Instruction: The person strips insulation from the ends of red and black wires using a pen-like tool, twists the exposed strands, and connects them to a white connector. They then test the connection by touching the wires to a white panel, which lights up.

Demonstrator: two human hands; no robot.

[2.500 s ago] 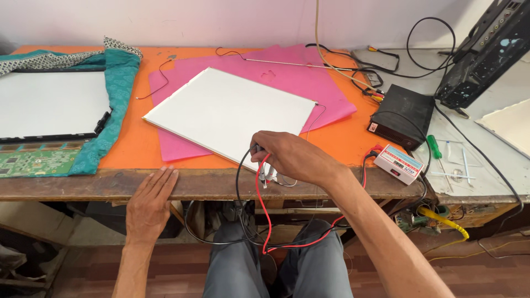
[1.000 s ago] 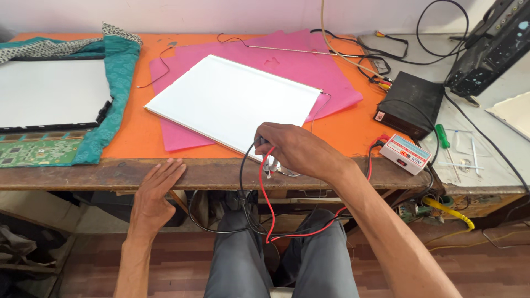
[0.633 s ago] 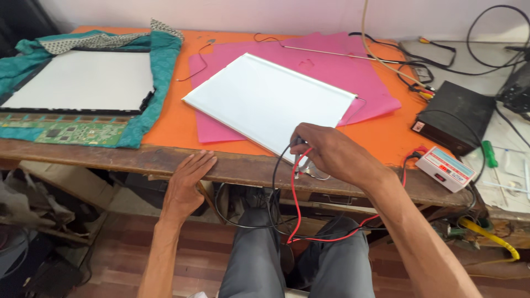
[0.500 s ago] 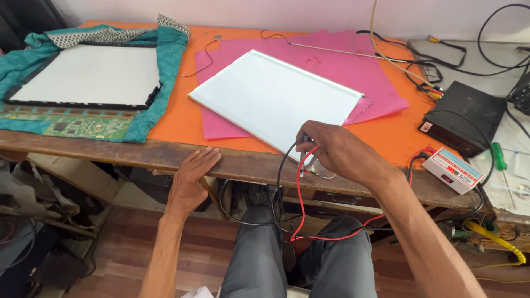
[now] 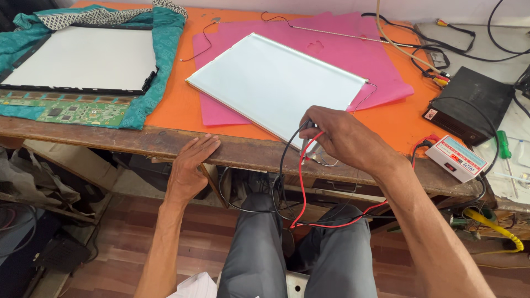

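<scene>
Two probe leads (image 5: pixel 301 171), one red and one black, are pinched in the closed grip of the right hand (image 5: pixel 345 138) at the near corner of the white backlight panel (image 5: pixel 276 83), which lies on pink sheets (image 5: pixel 353 55) on the orange worktop (image 5: pixel 171 105). The left hand (image 5: pixel 190 165) is laid flat, fingers spread, on the worktop's front edge, holding nothing. A small white tester box (image 5: pixel 455 159) is seen just right.

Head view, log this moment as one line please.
right hand: pinching red and black test leads at white panel edge | left hand: flat on table edge | small white tester: right
</scene>
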